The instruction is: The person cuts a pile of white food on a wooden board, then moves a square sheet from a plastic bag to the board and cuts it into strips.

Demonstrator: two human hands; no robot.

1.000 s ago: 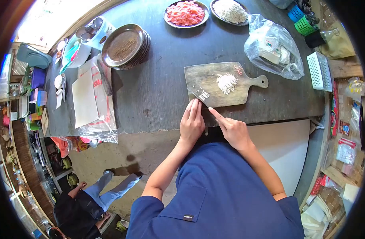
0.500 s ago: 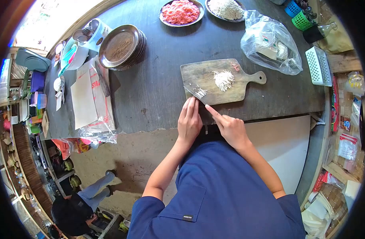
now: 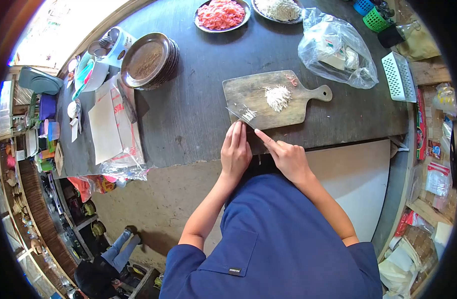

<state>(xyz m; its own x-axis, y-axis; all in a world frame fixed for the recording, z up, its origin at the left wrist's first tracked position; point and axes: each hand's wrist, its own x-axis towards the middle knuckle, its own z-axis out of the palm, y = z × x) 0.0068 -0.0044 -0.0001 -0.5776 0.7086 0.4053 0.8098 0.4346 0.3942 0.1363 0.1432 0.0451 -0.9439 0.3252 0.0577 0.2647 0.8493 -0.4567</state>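
Bystander (image 3: 96,276) retreated (right hand (image 3: 288,159) keeps knife (image 3: 238,114) on board (image 3: 258,92)).

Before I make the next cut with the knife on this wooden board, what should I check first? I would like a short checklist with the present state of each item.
1. The cutting board lies flat and whole on the table: ok.
2. The right hand is closed on the knife, index finger along the blade's back: ok.
3. The left hand keeps its fingertips away from the blade: cannot tell; they lie very close to it.
4. The piece being cut is steady under the left hand: cannot tell, too small to see.
5. The pile of white shreds is apart from the cutting spot: ok.
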